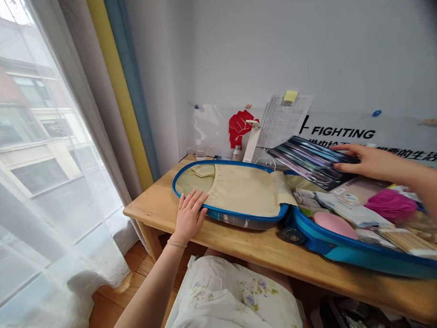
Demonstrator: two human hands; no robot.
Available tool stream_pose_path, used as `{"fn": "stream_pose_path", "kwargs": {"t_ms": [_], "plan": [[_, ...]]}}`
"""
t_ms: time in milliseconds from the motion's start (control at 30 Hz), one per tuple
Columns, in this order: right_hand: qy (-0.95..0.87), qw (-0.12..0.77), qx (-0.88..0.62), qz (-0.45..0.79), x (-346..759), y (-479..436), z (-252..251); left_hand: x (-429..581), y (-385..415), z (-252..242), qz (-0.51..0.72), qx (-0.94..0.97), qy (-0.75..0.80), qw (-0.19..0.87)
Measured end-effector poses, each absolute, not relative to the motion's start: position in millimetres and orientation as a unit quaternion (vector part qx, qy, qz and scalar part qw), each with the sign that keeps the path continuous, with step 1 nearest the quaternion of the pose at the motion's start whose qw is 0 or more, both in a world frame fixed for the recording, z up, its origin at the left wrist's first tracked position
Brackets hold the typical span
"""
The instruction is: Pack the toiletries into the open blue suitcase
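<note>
While the right hand (369,162) pinches a flat, dark glossy packet (306,159), work seems unfinished.
Left hand (189,216) lies spread on the blue-rimmed oval suitcase (248,187); right half (354,258) loaded, packet unplaced.

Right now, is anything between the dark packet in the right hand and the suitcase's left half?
Nothing visible blocks the air between the dark packet and the left half. Lower down, a beige flap sits at that half's right end; the left hand rests at its near rim.
</note>
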State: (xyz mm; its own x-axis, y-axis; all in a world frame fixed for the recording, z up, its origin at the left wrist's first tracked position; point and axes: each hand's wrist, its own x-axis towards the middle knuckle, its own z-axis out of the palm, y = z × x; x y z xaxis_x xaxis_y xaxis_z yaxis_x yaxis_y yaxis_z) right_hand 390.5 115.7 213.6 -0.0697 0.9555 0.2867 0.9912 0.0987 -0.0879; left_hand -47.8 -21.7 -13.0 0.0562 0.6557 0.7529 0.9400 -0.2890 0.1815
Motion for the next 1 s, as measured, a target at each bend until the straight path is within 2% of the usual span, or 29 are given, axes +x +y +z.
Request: {"fn": "stream_pose_path", "kwargs": {"t_ms": [133, 367, 733, 833, 1000], "plan": [[-0.864, 0.109, -0.492, -0.011, 296, 132, 205, -47, -21, -13, -0.389, -0.703, -0.564, 0.191], [-0.957, 0.043, -0.285, -0.012, 169, 182, 138, -48, -22, -13, -0.375, -0.706, -0.571, 0.188], [-0.947, 0.023, -0.316, -0.059, 135, 215, 76, -48, -22, -13, -0.373, -0.708, -0.573, 0.177], [-0.944, 0.055, -0.317, -0.068, 130, 202, 85, -44, -26, 4, -0.372, -0.709, -0.582, 0.142], [-0.941, 0.162, -0.285, -0.082, 110, 133, 122, -44, -14, 39, -0.316, -0.701, -0.632, 0.101]]}}
